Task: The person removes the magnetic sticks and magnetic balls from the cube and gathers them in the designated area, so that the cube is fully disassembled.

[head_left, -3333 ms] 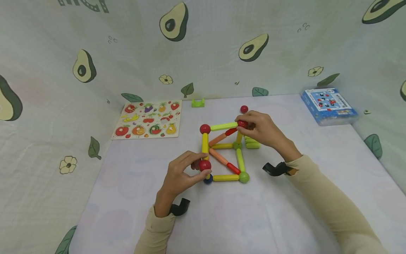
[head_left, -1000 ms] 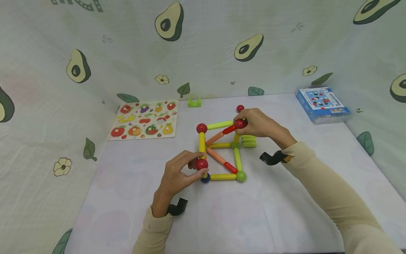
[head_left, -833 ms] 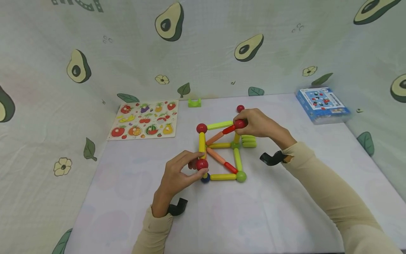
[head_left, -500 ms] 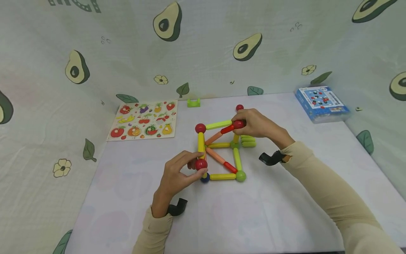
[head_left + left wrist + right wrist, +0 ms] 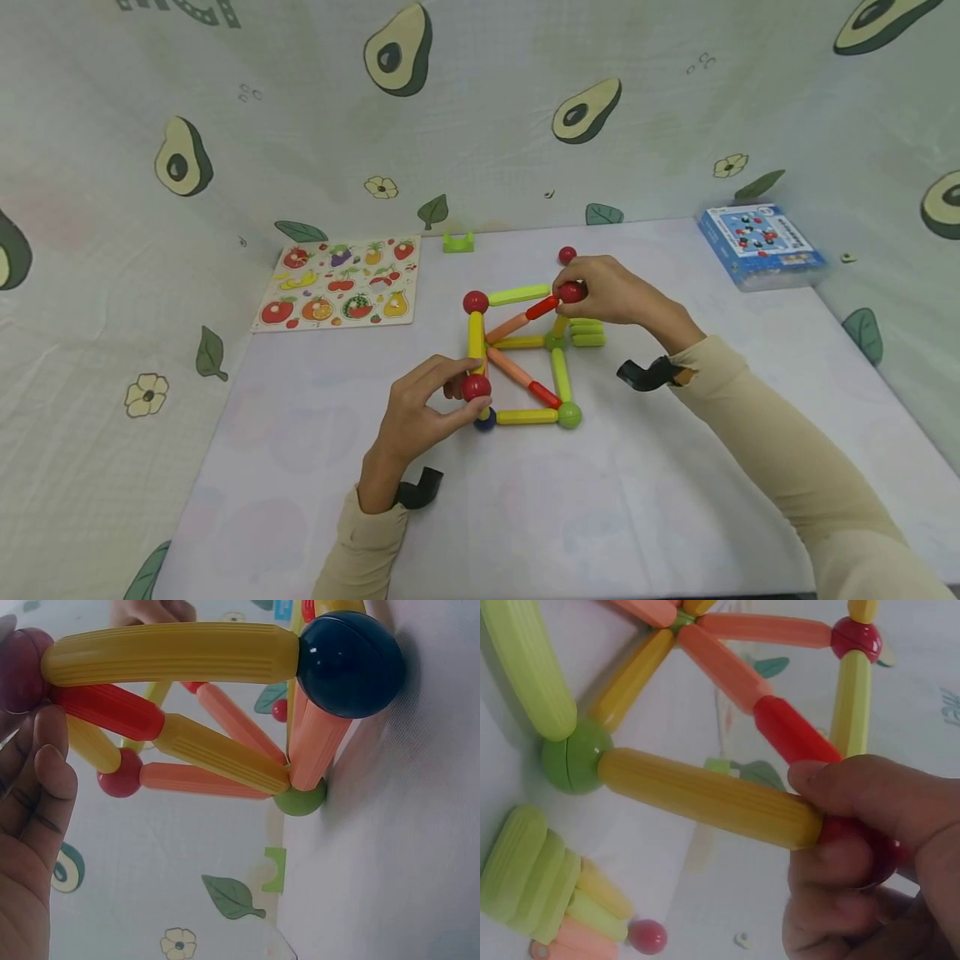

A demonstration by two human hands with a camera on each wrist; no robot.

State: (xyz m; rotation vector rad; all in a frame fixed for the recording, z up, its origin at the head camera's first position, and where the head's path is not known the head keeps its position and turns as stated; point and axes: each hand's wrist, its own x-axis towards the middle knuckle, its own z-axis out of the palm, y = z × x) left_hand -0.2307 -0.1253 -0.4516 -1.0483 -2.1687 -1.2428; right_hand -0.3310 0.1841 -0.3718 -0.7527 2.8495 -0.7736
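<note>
A frame of coloured rods and balls, from a magnetic building set, stands on the table. My left hand pinches its front left upper red ball between thumb and fingers. Below that ball, a yellow rod runs to a dark blue ball on the table. My right hand grips the back right upper red ball, partly hidden by the fingers. From it a yellow rod slopes to a green ball. A lime rod joins the back left red ball and reaches toward my right fingertips.
Several loose lime rods lie right of the frame, and a loose red ball lies behind my right hand. A fruit puzzle board is at the back left, a green bracket at the back, a blue box at the back right.
Over the last half second my right hand and its red ball have shifted slightly right, away from the lime rod's end. My left hand keeps its hold on the front red ball.
</note>
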